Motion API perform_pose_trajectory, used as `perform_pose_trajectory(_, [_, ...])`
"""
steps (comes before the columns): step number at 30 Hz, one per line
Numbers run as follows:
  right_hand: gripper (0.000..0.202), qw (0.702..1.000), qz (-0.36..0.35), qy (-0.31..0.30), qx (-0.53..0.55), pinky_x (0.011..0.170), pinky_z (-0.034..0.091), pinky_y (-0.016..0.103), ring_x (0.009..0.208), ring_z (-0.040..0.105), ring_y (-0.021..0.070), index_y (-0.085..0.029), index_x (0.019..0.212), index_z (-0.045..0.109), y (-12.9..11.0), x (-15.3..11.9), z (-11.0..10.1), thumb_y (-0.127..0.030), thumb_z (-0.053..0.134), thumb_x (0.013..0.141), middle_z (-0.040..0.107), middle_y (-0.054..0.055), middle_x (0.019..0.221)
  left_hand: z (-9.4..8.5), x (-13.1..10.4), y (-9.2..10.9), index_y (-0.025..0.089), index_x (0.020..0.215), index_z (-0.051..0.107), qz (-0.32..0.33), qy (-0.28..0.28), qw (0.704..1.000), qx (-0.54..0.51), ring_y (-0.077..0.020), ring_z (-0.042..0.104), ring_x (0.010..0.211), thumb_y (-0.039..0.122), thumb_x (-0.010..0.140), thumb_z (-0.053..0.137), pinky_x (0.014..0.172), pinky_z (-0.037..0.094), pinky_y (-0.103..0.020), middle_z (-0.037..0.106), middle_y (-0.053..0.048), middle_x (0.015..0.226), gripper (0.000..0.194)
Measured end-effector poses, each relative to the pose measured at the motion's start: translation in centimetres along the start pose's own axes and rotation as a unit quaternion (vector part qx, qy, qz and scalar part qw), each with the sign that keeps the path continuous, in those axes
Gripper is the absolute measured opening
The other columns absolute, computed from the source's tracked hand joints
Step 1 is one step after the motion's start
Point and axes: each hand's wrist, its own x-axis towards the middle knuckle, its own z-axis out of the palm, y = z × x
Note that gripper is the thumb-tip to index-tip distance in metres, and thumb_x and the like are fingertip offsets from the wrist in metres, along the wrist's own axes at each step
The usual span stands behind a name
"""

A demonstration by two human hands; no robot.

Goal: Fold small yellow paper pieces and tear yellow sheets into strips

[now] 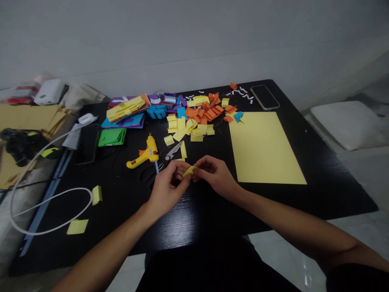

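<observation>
Between my two hands, over the black table, is a small yellow piece of paper [189,171]. My left hand [168,184] pinches it between thumb and fingers. From the other side my right hand [217,176] grips its right end, the fingertips of both hands nearly meeting. Just beyond my left hand lies a pair of scissors [174,151] with dark handles, partly hidden by the fingers. A yellow glue gun [147,153] rests to the left of them. Folded yellow paper pieces [197,132] and orange ones [209,111] are heaped farther back.
A large yellow sheet [264,148] covers the table's right part, with a phone [265,97] behind it. Stacks of coloured paper [127,108] and a green bundle [112,137] stand back left. A white cable [50,190] loops over the left edge near another phone [87,144].
</observation>
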Motion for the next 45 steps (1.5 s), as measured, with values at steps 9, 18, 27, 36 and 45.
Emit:
perform_pose_trajectory(9, [0.021,0.999,-0.020,-0.013,-0.044,0.066,0.056,0.028,0.064,0.066,0.0133,-0.019,0.091,0.076,0.22,-0.09,-0.02,-0.035,0.081,0.080,0.074,0.001,0.080,0.14,-0.08,-0.38,0.021,0.108,0.064,0.006,-0.006,1.000,0.028,-0.0149,0.068,0.077,0.015,0.089,0.067,0.071,0.056,-0.027,0.070,-0.002,0.093,0.021])
perform_pose_trajectory(18, [0.023,0.995,-0.053,0.000,-0.089,0.072,0.058,0.030,0.074,0.071,0.0165,-0.020,0.094,0.078,0.07,-0.37,0.08,-0.039,0.081,0.082,0.078,0.003,0.086,0.43,0.00,-0.43,0.023,0.115,0.054,-0.024,-0.008,0.999,-0.039,-0.0145,0.066,0.074,0.019,0.090,0.065,0.067,0.051,-0.026,0.068,0.001,0.085,0.027])
perform_pose_trajectory(27, [0.018,0.996,-0.040,0.008,-0.085,0.070,0.058,0.030,0.071,0.070,0.0153,-0.019,0.092,0.076,0.02,-0.20,0.10,-0.035,0.079,0.083,0.077,0.003,0.085,0.30,0.15,-0.46,0.023,0.120,0.053,-0.021,-0.021,0.999,-0.034,-0.0127,0.062,0.072,0.020,0.093,0.063,0.066,0.049,-0.024,0.066,0.001,0.085,0.028])
perform_pose_trajectory(36, [0.015,0.994,-0.032,-0.001,-0.105,0.068,0.056,0.029,0.068,0.067,0.0143,-0.018,0.089,0.075,0.03,-0.23,0.06,-0.032,0.076,0.084,0.074,0.002,0.081,0.39,-0.05,-0.79,0.024,0.117,0.054,-0.025,-0.017,0.999,-0.020,-0.0143,0.065,0.078,0.015,0.089,0.064,0.068,0.049,-0.024,0.068,0.001,0.089,0.031])
perform_pose_trajectory(45, [0.034,0.994,-0.061,0.059,-0.064,0.070,0.059,0.030,0.080,0.071,0.0176,-0.023,0.095,0.053,0.89,0.22,-0.13,-0.034,0.081,0.080,0.070,0.000,0.087,-0.02,0.23,-0.55,0.022,0.126,0.060,-0.023,-0.052,0.997,-0.054,-0.0159,0.068,0.085,0.026,0.093,0.069,0.078,0.055,-0.028,0.072,-0.004,0.100,0.034])
